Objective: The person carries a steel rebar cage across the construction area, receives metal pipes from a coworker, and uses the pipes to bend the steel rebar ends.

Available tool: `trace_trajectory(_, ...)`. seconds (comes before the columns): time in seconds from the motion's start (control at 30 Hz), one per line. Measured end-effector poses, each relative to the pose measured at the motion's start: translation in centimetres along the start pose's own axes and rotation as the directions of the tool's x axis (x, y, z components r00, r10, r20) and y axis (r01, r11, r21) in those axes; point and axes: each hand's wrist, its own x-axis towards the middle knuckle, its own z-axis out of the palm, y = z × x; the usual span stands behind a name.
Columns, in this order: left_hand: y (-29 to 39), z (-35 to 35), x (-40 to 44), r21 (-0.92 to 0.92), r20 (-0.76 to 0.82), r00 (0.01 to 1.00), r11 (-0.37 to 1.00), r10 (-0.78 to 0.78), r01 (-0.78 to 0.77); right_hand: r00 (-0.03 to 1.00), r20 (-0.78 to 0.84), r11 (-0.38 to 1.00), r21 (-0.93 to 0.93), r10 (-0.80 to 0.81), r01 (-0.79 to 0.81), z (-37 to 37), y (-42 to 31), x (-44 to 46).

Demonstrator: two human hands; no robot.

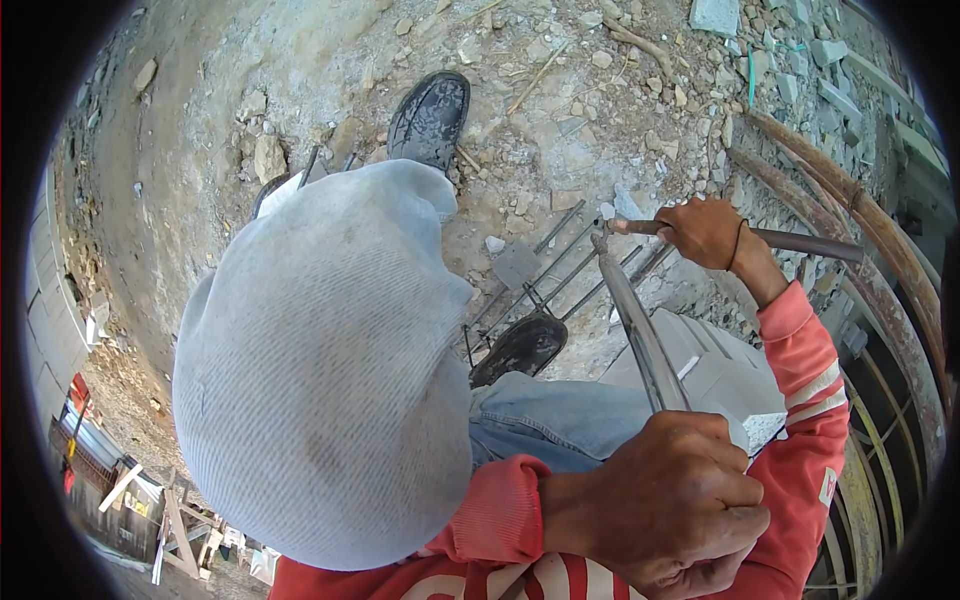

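My left hand (670, 505) is closed in a fist around the near end of a long grey metal bar (637, 320), which slants away from me. My right hand (702, 233), farther off, grips a rusty brown metal bar (800, 243) lying roughly crosswise. The far ends of the two bars come together just left of my right hand; I cannot tell whether they are joined. Close by that meeting point, thin steel rods (565, 252) with bent wire pieces lie on the ground. A small grey plate (516, 265) rests on them.
My pale trouser knee (320, 370) fills the left middle. One dark shoe (428, 122) is ahead, another (520, 348) beside the rods. Grey blocks (705, 365) stand under my arms. Curved rusty pipes (860, 200) line the right; rubble (715, 15) and timber scraps (180, 530) lie around.
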Motion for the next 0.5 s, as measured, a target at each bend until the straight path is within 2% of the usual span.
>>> trace_trajectory(0.03, 0.0, -0.1, -0.2, -0.004, 0.08, 0.996, 0.999, -0.032, 0.033, 1.0, -0.028, 1.0, -0.001, -0.006, 0.006, 0.4, 0.1, 0.0)
trace_trajectory(0.23, -0.1, 0.0, -0.6, 0.014, 0.135, 0.99, 0.999, -0.03, 0.029, 0.986, -0.13, 0.994, 0.015, -0.104, 0.107, 1.2, 1.5, 0.4)
trace_trajectory(0.33, 0.0, 0.0, -0.7, 0.009, 0.175, 0.983, 0.998, -0.06, 0.059, 0.975, -0.102, 0.98, -0.057, -0.196, 0.191, 0.4, 2.5, 1.3)
trace_trajectory(0.43, 0.1, 0.1, -0.9, 0.066, 0.182, 0.981, 0.996, -0.066, 0.055, 0.972, -0.078, 0.975, 0.001, -0.222, 0.223, -0.2, 3.8, 2.5)
trace_trajectory(0.5, 0.1, -0.2, -0.7, 0.035, 0.189, 0.98, 0.997, -0.069, 0.064, 0.967, -0.079, 0.968, 0.041, -0.242, 0.246, 0.1, 4.3, 3.0)
